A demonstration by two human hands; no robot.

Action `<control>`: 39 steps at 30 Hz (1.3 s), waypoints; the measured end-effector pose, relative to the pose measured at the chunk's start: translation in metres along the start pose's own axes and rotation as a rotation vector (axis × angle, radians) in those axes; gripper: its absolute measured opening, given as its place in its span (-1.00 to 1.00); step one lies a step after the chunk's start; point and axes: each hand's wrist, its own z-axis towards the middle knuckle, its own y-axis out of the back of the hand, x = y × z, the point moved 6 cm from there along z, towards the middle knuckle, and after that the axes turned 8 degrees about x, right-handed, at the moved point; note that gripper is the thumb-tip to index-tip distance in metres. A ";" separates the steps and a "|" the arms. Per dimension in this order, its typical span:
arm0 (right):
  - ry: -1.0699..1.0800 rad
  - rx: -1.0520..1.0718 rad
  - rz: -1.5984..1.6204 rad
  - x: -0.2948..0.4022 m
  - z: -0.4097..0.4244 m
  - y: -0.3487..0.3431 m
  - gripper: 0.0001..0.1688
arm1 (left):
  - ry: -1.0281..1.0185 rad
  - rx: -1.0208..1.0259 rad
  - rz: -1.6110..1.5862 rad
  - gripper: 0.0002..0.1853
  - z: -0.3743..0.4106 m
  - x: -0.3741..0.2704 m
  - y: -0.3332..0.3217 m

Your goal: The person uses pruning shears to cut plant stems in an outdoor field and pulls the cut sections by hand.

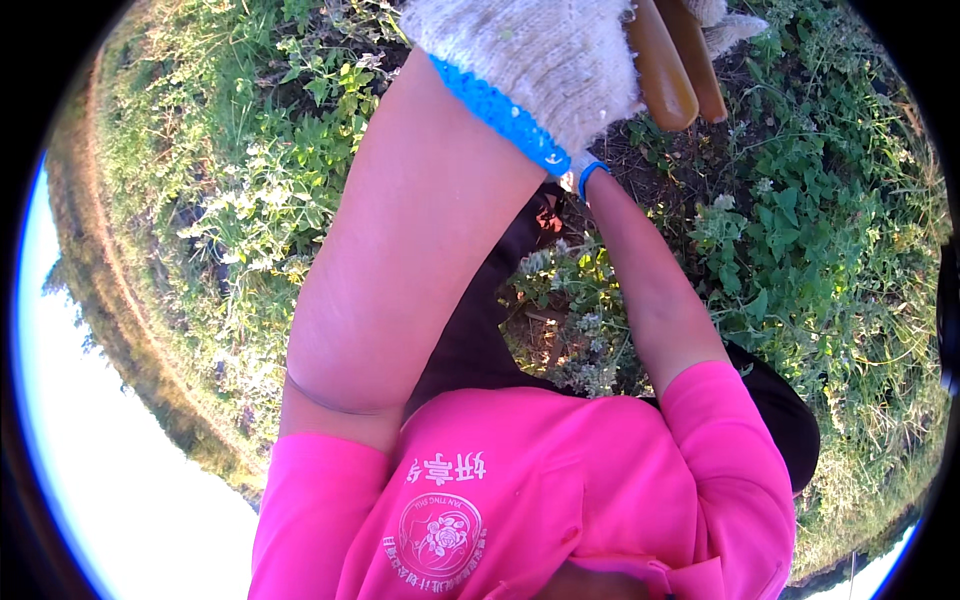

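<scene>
My left hand [525, 67], in a whitish knitted glove with a blue cuff, reaches to the top edge. Two smooth orange-brown handles [666, 71] of a hand tool stick out beside its palm. Glove fingers show beyond the handles, so the hand appears closed around them; the tool's working end is out of view. My right hand [579, 171] wears a similar glove with a blue edge. Only its wrist part shows, below the left glove; its fingers are hidden, and what they hold cannot be told.
Leafy green weeds [780, 232] with pale, fuzzy heads grow all around. Brown soil [637, 165] with dry stalks shows below the handles. My dark trouser legs [480, 330] are bent close to the plants. A pale track [112, 240] curves along the far left.
</scene>
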 end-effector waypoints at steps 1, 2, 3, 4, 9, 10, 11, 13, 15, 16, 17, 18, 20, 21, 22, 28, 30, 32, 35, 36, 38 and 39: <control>0.170 -0.149 -0.098 0.004 0.021 0.039 -0.58 | -0.004 0.028 -0.052 -0.84 0.003 0.005 -0.010; 0.418 -0.365 -0.174 0.032 0.024 0.090 -0.59 | 0.011 0.008 -0.083 -0.87 0.010 0.009 -0.009; 0.635 -0.631 -0.292 0.058 0.015 0.144 -0.59 | 0.037 0.002 -0.118 -0.90 0.020 0.015 -0.011; 0.759 -0.733 -0.204 0.091 0.001 0.139 -0.61 | -0.014 -0.075 -0.129 -0.91 0.006 0.006 -0.009; 0.667 -0.513 -0.191 0.173 -0.072 0.124 -0.68 | -0.157 -0.226 -0.023 -0.91 0.000 -0.011 0.003; 0.593 -0.565 -0.184 0.171 -0.078 0.139 -0.68 | -0.162 -0.238 -0.034 -0.91 0.002 -0.010 0.002; 0.539 -0.633 -0.137 0.165 -0.084 0.152 -0.69 | -0.171 -0.252 -0.043 -0.92 0.003 -0.009 0.001; 0.420 -0.742 -0.045 0.150 -0.087 0.168 -0.70 | -0.233 -0.291 -0.060 -0.92 0.003 -0.009 0.002; 0.554 -0.841 -0.120 0.162 -0.097 0.175 -0.71 | -0.266 -0.299 -0.079 -0.92 0.018 -0.004 0.010; 0.620 -0.891 -0.159 0.169 -0.100 0.177 -0.72 | -0.266 -0.297 -0.086 -0.92 0.025 -0.001 0.014; 0.685 -0.892 -0.294 0.182 -0.096 0.175 -0.73 | -0.264 -0.293 -0.093 -0.91 0.034 0.001 0.016; 0.663 -0.855 -0.394 0.195 -0.091 0.172 -0.74 | -0.259 -0.293 -0.100 -0.91 0.044 0.004 0.015; 0.786 -0.837 -0.916 0.235 -0.059 0.141 -0.67 | -0.345 -0.338 -0.087 -0.91 0.021 -0.011 0.003; 0.800 -0.879 -1.167 0.248 -0.055 0.130 -0.61 | -0.336 -0.303 -0.110 -0.90 0.022 -0.010 0.007; 0.716 -0.924 -1.415 0.262 -0.049 0.126 -0.54 | -0.325 -0.270 -0.135 -0.90 0.024 -0.009 0.011; -0.162 -0.837 -1.870 0.243 -0.051 0.170 -0.52 | -0.251 -0.271 -0.136 -0.88 0.041 0.000 0.012; 0.042 -0.933 -1.970 0.226 -0.051 0.162 -0.53 | -0.275 -0.265 -0.118 -0.88 0.030 -0.007 0.003; 0.072 -0.719 -1.998 0.203 -0.053 0.166 -0.52 | -0.244 -0.270 -0.142 -0.88 0.035 -0.004 0.010; 0.107 -0.628 -1.604 0.174 -0.071 0.174 -0.54 | -0.187 -0.286 -0.166 -0.88 0.042 0.001 0.020; 0.058 -0.662 -1.514 0.161 -0.081 0.180 -0.55 | -0.184 -0.277 -0.143 -0.88 0.038 0.001 0.009; 0.166 -0.907 -1.334 0.152 -0.102 0.193 -0.60 | -0.179 -0.260 -0.113 -0.88 0.035 0.002 -0.002; 0.144 -1.013 -1.289 0.153 -0.109 0.200 -0.60 | -0.176 -0.253 -0.106 -0.88 0.034 0.002 -0.005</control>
